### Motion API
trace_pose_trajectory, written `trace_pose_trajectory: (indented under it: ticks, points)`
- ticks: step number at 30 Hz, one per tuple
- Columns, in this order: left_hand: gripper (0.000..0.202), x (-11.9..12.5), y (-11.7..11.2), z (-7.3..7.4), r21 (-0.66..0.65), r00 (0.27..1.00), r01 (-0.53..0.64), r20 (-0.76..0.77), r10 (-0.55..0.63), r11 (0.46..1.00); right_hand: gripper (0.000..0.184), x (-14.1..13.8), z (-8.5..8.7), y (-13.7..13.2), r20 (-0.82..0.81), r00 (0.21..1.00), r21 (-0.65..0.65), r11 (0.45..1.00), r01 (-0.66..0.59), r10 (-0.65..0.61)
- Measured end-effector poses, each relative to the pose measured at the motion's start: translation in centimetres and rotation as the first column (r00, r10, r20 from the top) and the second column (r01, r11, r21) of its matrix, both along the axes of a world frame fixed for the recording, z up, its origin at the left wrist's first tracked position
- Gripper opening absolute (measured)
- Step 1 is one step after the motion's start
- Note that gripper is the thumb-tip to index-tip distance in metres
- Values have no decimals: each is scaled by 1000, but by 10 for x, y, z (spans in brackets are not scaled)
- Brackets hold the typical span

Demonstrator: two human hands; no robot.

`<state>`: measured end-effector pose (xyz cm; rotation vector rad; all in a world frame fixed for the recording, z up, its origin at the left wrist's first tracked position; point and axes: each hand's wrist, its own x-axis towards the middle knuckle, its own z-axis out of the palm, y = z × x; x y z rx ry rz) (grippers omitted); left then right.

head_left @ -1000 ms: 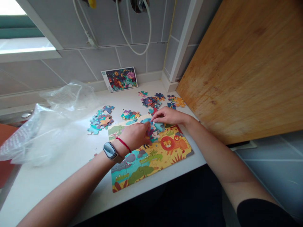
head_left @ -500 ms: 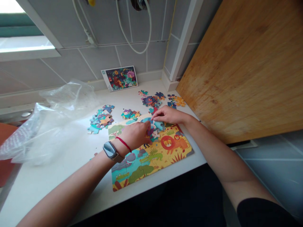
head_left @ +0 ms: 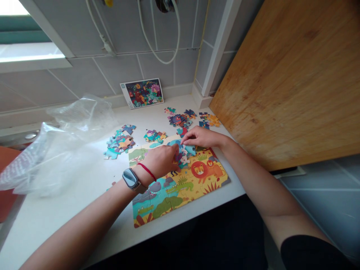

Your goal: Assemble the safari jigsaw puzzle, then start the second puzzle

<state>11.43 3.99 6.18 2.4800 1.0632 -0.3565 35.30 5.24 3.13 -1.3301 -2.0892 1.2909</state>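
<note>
Inspection of the work area found a partly assembled jigsaw (head_left: 180, 191) lying flat on a white surface (head_left: 56, 225), near the surface's front edge. Its completed section shows a lion, a crocodile and a hippo on yellow and teal ground. The upper middle of the jigsaw is unfinished, and a cluster of loose pieces (head_left: 182, 157) sits there.

The left hand (head_left: 160, 162) is over this cluster, with fingers curled downward and fingertips at the pieces. Whether it grips a piece cannot be determined, as the hand hides its contact point. A watch (head_left: 129, 179) and a red cord (head_left: 146, 171) are worn at the left wrist.

The right hand (head_left: 201, 137) is just beside the left, partly closed, with its fingertips pinched on a teal piece (head_left: 190, 150) at the cluster's right side.

Four groups of unplaced pieces lie beyond the jigsaw: a heap (head_left: 119, 142) to the left, a small group (head_left: 154, 136) just above the jigsaw's top edge, a further heap (head_left: 180, 120) behind the hands, and a small group (head_left: 208, 120) at far right. A picture card (head_left: 142, 93) leans against the tiled wall (head_left: 123, 71). A crumpled plastic bag (head_left: 75, 127) lies at left, overhanging the surface. A wooden board (head_left: 287, 86) stands at right, and a white cable (head_left: 157, 48) hangs on the wall.
</note>
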Motion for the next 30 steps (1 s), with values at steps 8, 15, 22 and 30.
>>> trace_pose_trajectory:
  ticks: [8,15,22,30]
  points:
    - [42,0,0,0,-5,1000,1,4,-1,1000,22,4,-2,2,46,998,36,998,-43,42]
    - [40,1,-7,5,39,999,23,-32,-22,999,18,5,1,1,92,994,53,997,-62,57]
    - [41,6,-17,12,63,997,21,-76,-17,998,18,6,2,1,152,984,95,990,-106,90]
    - [53,4,-16,15,41,999,-46,-23,47,998,17,4,4,0,175,979,81,989,-122,106]
